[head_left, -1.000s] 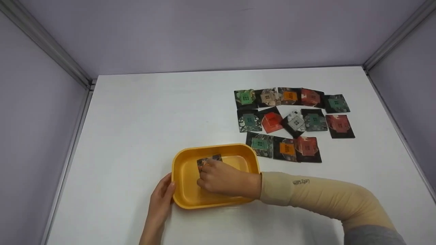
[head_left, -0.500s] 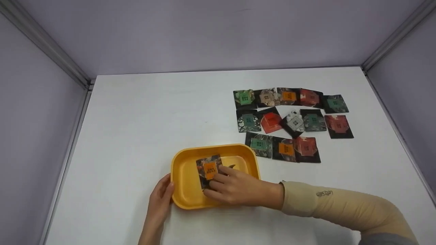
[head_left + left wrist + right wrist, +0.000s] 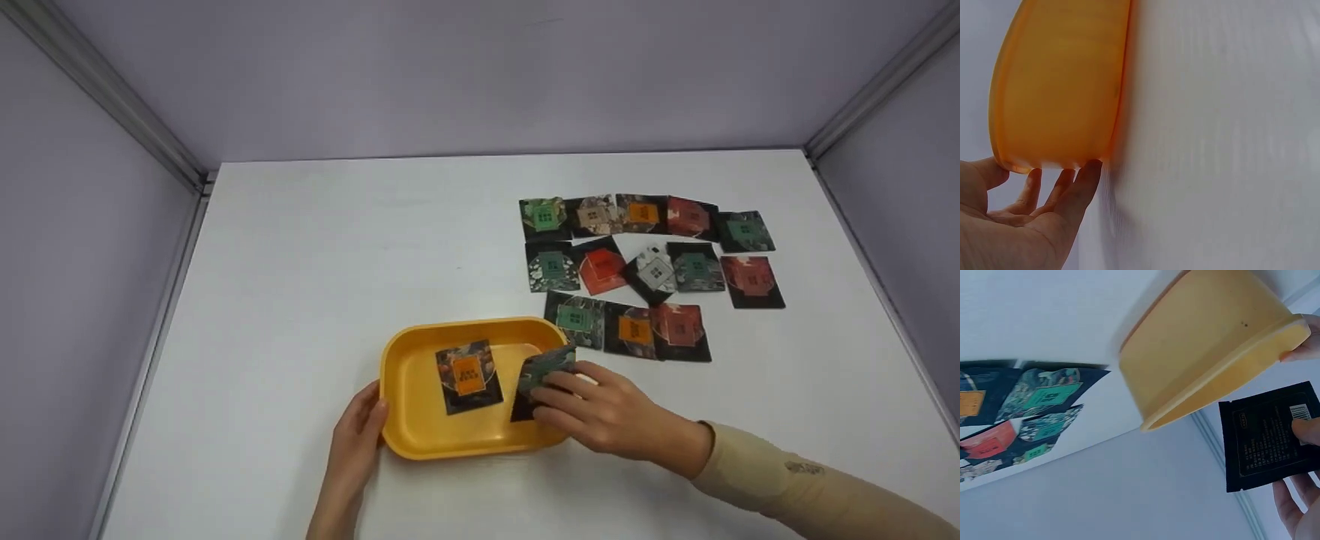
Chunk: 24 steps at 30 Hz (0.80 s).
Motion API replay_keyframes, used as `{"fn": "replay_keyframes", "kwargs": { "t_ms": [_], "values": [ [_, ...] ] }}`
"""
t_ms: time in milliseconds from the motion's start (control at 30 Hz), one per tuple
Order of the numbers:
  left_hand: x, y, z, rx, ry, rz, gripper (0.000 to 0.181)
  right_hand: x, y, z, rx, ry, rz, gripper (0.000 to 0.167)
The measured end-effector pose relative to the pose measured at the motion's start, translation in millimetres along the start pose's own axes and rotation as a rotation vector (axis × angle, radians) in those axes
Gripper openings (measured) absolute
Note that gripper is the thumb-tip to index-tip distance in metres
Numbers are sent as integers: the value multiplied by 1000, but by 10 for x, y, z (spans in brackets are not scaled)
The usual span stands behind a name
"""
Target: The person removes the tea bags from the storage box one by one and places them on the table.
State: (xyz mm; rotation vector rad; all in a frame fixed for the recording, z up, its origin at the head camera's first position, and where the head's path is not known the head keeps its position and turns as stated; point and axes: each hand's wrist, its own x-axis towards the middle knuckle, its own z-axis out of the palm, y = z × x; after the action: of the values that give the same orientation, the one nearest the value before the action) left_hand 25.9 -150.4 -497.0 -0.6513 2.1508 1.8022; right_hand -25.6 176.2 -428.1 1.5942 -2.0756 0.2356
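My left hand [image 3: 356,435] holds the left end of a yellow plastic tray [image 3: 420,328], its thumb at the rim and its fingers against the outer wall, as the left wrist view [image 3: 1055,208] shows. Inside the tray lies a flat sachet with an orange label [image 3: 469,375]. Over the tray's right end, my right hand [image 3: 611,412] pinches a dark green sachet [image 3: 527,394], which is tilted. Its black printed back [image 3: 1264,436] with a barcode faces the right wrist camera, the thumb pressed on that side and the fingers behind.
Several similar sachets lie in three rows on the white table [image 3: 300,262], right of and beyond the tray. The nearest row includes a green-label sachet [image 3: 576,319] close to the tray's far right corner. Grey walls [image 3: 480,75] enclose the back and sides.
My right hand has drawn back to the right from the orange-label sachet, uncovering it, and now holds the green sachet raised over the tray's right end. My left hand stays on the tray.
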Motion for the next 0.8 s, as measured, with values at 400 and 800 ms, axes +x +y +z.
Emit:
{"fn": "replay_keyframes", "kwargs": {
  "t_ms": [400,800],
  "values": [
    [1,-1,2,-2,3,-11,63,-518,172,-185,-21,212,166,26],
    [-11,-20,-6,-18,-6,25,54,-1004,295,-319,-205,309,400,25]
  ]
}}
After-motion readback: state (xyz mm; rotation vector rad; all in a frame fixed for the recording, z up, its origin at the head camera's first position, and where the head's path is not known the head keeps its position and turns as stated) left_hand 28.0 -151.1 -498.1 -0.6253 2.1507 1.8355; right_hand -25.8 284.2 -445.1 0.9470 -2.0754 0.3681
